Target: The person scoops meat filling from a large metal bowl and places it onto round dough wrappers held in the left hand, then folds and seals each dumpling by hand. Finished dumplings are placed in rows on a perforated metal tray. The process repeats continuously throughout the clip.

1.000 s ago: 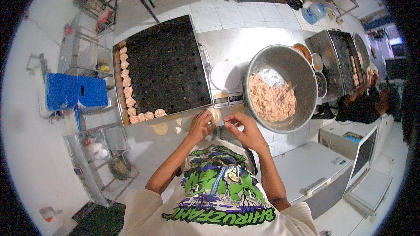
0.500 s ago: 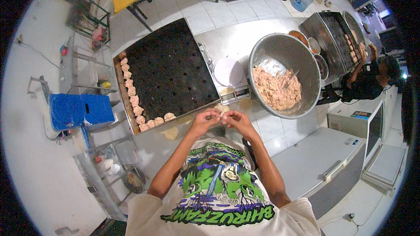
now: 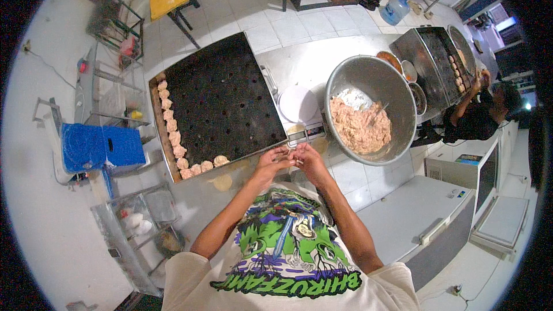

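My left hand (image 3: pixel 273 161) and my right hand (image 3: pixel 309 160) meet in front of my shirt, fingers curled together around a small dumpling mostly hidden by them. Just beyond lies a wide black perforated tray (image 3: pixel 222 95). Along its left and near edges sits a row of filled dumplings (image 3: pixel 171 125), pinkish and open-topped. Flat pale wrapper rounds (image 3: pixel 223 182) rest on the table near the tray's front edge. To the right of my hands stands a large grey metal bowl (image 3: pixel 403 138) holding pink minced filling (image 3: pixel 360 124) with a spoon handle in it.
A white round lid or plate (image 3: pixel 298 102) sits on a scale (image 3: pixel 311 131) between tray and bowl. Small bowls (image 3: pixel 410 71) of orange bits stand behind. At right another person (image 3: pixel 478 106) works over a second tray (image 3: pixel 440 52). A freezer (image 3: pixel 397 219) is at lower right.
My fingers have closed in more tightly, hiding the pale dumpling that showed between them. The whole view has shifted slightly. The other person's arms have moved.
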Motion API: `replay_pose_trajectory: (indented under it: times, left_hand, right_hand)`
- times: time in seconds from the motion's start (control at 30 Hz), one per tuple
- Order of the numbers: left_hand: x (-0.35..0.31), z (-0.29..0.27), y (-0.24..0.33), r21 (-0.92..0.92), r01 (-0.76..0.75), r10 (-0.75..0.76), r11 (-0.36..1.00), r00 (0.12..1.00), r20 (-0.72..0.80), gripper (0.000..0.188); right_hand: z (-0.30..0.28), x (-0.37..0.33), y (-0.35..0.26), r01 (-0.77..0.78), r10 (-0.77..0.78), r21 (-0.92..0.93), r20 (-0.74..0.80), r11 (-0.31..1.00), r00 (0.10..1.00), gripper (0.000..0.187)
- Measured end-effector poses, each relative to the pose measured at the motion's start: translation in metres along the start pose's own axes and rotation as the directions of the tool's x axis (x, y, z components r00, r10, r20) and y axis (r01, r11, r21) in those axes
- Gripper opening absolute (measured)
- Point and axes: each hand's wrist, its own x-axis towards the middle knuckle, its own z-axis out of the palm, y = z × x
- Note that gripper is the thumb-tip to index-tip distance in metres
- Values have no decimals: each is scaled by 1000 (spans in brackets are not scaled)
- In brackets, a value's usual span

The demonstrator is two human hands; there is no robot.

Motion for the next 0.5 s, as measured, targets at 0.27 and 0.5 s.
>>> replay_pose_trajectory:
  times: [0.27,0.5]
  left_hand:
    - [-17,6,43,-253,241,-220,937,969,108,43]
    - [-53,28,79,-529,137,-57,838,984,166,40]
  right_hand:
    - [15,-31,-45,71,-74,107,22,992,997,16]
    - [27,-79,-69,-15,13,-176,-14,984,1000,38]
